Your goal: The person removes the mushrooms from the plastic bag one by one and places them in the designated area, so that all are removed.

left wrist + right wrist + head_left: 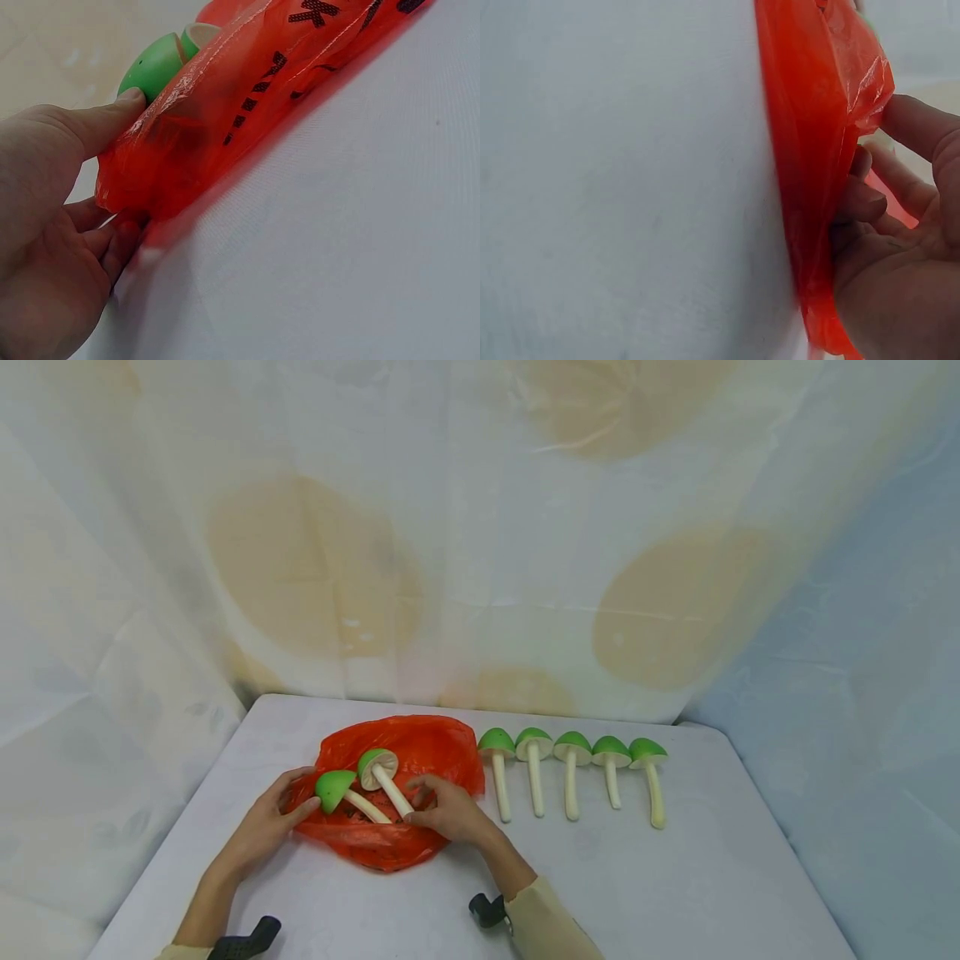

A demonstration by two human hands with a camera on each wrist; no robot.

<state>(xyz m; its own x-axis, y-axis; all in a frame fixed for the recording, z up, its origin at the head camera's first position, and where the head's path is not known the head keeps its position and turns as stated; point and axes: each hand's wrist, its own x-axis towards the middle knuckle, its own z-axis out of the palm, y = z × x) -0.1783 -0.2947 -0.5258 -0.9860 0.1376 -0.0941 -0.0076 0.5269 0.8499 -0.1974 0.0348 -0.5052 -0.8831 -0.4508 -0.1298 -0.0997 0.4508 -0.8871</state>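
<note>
An opened red plastic bag [442, 752] lies on the table with two green-capped, white-stemmed toy mushrooms in its mouth. My left hand [266, 822] holds the bag's left edge, fingers beneath it. Its thumb touches the cap of the left mushroom [332, 789], as the left wrist view also shows on the green cap [154, 67]. The other mushroom [388, 783] slants toward my right hand [453, 814], whose thumb is by the stem's lower end. In the right wrist view, the right hand [907, 247] has loosely bent fingers against the bag [806, 150]; no stem shows between them.
Right of the bag several more green mushrooms [572, 768] stand in a row, caps toward the back. They lie on a white-covered table [675, 885]. Patterned curtains [480, 552] hang behind the table and on both sides.
</note>
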